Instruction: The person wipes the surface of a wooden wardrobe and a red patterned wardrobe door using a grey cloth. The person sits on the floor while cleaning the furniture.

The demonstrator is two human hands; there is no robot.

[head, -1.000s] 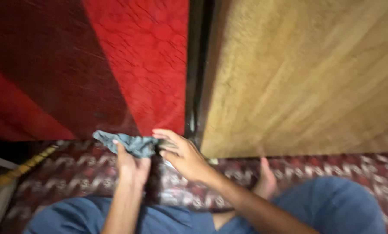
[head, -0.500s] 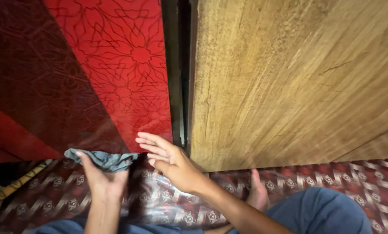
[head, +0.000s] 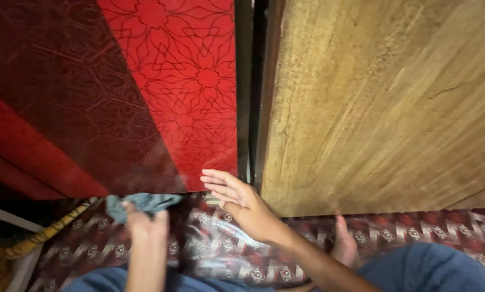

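Seen from above, looking down past both forearms. Left hand (head: 145, 226) raised from the bottom edge, back of the hand toward the camera, slightly blurred, fingers curled shut around a crumpled grey-blue cloth (head: 139, 203). Cloth bunched at the fingertips and spilling out to either side of them, lying right along the bottom edge of a glossy red panel (head: 188, 92) patterned with thin dark flower lines.

Right hand (head: 242, 205) reaching in from the lower right, forearm slanting up and leftward, wrist nearly straight. Hand wide open and holding nothing, fingers stretched out flat and slightly spread, pointing left toward the lower corner of the red panel. Fingertips just beside that corner, contact not clear from this angle. Cloth just to the left of these fingertips, a small gap between the two hands.

Directly above the right hand, a narrow dark gap (head: 250, 86) running straight up, splitting the red panel from a broad wooden panel (head: 383, 103) with pale brown grain, which rises above and to the right of the hand.

Beneath both hands, a patterned carpet (head: 220, 243) in dark red with small pale squares. To the right of the right forearm, a bare foot (head: 344, 244), blurred. Blue trousers (head: 426, 267) at the bottom edge, below the forearms. Far to the left of the left hand, a yellow patterned strip (head: 47, 231) lying slantwise.
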